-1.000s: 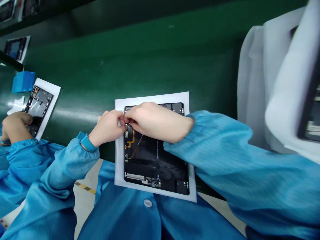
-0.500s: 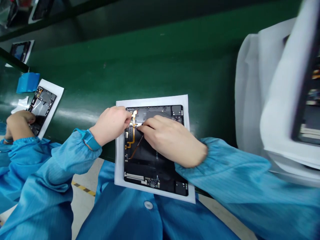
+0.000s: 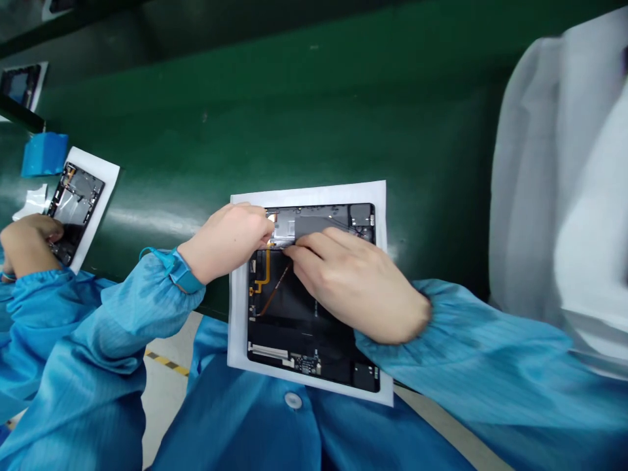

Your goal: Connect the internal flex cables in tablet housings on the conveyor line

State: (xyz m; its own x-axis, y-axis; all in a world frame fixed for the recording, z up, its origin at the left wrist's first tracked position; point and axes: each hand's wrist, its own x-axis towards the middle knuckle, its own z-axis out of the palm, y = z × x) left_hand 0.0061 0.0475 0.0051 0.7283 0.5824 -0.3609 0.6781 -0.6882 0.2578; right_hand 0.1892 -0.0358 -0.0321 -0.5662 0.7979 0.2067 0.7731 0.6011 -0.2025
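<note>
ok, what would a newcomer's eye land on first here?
The opened black device on a white sheet, at the near edge of the green bench, with the left hand and right hand at its upper part. Then the orange ribbon cable near the device's left edge, bright against black. At far left, a co-worker's hand is at another opened device.

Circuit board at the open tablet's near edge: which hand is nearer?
Right: right hand beyond the circuit board, rightward; left hand farther, by the far left corner of the tablet.
</note>
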